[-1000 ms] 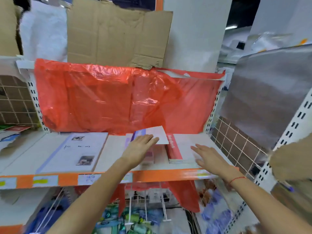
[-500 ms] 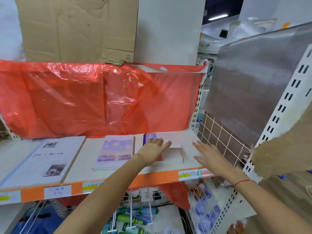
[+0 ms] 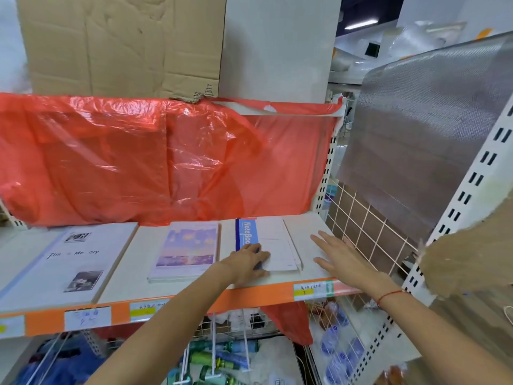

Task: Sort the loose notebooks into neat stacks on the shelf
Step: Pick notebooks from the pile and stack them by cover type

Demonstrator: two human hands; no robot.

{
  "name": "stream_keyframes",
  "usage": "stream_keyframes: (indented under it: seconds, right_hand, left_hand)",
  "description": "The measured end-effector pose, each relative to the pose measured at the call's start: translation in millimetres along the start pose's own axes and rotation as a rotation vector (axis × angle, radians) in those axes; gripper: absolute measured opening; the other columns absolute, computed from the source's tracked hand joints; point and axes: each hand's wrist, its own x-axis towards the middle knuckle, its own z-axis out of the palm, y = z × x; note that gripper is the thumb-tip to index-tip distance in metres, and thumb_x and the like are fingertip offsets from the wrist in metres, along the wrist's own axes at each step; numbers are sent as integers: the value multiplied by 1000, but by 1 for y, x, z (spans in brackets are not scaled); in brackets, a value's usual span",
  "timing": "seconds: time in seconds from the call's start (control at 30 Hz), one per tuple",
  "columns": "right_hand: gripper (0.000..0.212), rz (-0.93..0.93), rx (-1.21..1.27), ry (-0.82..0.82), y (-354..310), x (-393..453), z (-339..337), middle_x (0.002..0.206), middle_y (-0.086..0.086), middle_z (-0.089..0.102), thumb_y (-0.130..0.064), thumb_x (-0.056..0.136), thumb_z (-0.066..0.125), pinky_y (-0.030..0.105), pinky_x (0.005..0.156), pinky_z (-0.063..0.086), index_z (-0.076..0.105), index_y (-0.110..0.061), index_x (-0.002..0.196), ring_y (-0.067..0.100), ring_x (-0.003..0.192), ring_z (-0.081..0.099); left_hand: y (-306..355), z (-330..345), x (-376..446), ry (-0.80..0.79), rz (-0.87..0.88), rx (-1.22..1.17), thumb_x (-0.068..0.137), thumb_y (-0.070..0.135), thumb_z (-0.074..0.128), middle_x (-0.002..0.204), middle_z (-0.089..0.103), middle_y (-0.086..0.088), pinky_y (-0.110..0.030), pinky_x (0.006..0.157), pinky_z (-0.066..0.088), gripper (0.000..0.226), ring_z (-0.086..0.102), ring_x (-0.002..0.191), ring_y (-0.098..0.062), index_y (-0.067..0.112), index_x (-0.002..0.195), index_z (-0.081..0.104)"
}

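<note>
A red plastic sheet [image 3: 166, 159] and cardboard [image 3: 122, 43] back the shelf [image 3: 305, 240], part of a shop rack. Three notebook stacks lie flat along it: album [image 3: 66, 262], pastel stack [image 3: 186, 250], blue-spined stack [image 3: 273, 245]. The left hand [image 3: 247, 262] presses that last stack, apparently squaring it; the right hand [image 3: 340, 252] hovers beside, fingers spread.

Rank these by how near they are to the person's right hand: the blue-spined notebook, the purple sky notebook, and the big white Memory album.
From the right hand:
1. Blue-spined notebook, just to its left, under the left hand.
2. Purple sky notebook, mid-shelf.
3. White Memory album, far left.
</note>
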Motion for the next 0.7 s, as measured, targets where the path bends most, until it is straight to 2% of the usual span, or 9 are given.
stream_keyframes:
  seconds: [0.3,0.7]
  right_hand:
    - [60,3,-8,-37,6,5,7,159,2,7,-42,100,36,44,118,5,10,-25,152,16,145,12]
    - [60,-10,-12,-57,3,8,3,159,0,7,-40,100,35,44,118,2,9,-25,152,15,145,11]
  left_hand:
    - [-1,1,16,-17,-34,-44,99,39,44,159,11,-4,-50,113,25,59,8,145,-24,19,150,23]
    - [4,2,24,-18,-57,-40,99,38,44,158,12,-5,-51,112,26,59,8,145,-25,19,150,22]
